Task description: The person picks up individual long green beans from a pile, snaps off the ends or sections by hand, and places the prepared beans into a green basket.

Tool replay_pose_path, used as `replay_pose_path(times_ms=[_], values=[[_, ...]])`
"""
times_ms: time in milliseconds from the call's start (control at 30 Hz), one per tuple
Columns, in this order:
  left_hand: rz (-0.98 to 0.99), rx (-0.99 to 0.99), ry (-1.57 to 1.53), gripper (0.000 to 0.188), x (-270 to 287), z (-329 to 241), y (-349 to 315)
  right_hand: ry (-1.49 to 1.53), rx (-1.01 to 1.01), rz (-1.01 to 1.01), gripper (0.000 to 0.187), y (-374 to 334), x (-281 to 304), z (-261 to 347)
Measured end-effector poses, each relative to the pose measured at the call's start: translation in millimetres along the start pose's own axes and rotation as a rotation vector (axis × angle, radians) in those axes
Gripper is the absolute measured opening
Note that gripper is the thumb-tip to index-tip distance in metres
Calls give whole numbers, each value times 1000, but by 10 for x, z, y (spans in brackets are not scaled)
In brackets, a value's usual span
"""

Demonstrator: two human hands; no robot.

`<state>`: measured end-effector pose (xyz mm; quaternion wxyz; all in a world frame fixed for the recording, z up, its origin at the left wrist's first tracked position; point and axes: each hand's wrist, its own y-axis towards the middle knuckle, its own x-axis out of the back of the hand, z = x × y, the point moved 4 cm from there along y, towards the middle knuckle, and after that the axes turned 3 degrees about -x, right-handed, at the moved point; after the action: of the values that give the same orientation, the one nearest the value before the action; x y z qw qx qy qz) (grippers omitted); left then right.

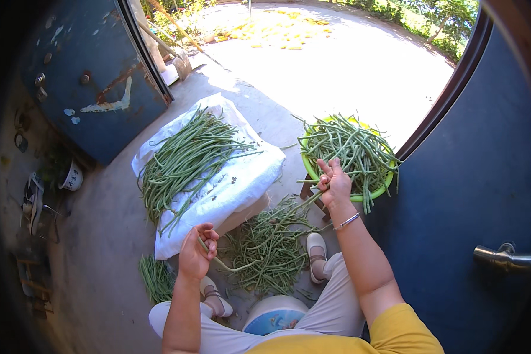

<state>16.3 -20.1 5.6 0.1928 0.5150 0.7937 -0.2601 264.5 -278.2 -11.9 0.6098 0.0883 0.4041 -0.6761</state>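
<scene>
My left hand point(197, 252) is closed on a long green bean point(235, 269), whose free end curves out to the right above the floor pile. My right hand point(336, 184) is raised in front of a lime-green basin point(389, 187) heaped with long beans point(351, 144). Its lower fingers are curled around a few bean stems point(308, 202) slanting down to the left, while the upper fingers point up. Between my feet and the cloth lies a loose pile of long beans point(271, 248). Ahead on the left, a neater bundle of long beans point(189, 156) rests on a white cloth point(242, 180).
A smaller bean bunch point(157, 280) lies on the floor at left. Below me stands a round stool with a blue picture point(275, 315). Dark metal doors point(94, 76) flank the doorway, the right one with a lever handle point(504, 257). Yellow cobs point(277, 29) lie outside in sunlight.
</scene>
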Motion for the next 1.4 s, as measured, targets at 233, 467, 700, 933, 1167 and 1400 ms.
replay_pose_path(times_ms=[233, 467, 700, 933, 1167, 1400], values=[[72, 93, -251, 39, -132, 125, -10, -870, -423, 852, 25, -1124, -321, -1124], [-6, 99, -449, 38, -63, 154, 98, -1056, -465, 1119, 17, -1434, -343, -1421], [-112, 67, -346, 33, -27, 280, 1, -1000, -424, 1045, 21, -1457, -390, -1460], [-94, 52, -498, 32, 20, 288, 27, -1090, -56, 891, 24, -1449, -418, -1516], [-145, 128, 29, 35, -89, 307, -33, -723, -451, 825, 17, -1201, -458, -1360], [259, 439, 222, 26, -164, 579, -250, -596, -516, 803, 18, -986, -431, -1160]])
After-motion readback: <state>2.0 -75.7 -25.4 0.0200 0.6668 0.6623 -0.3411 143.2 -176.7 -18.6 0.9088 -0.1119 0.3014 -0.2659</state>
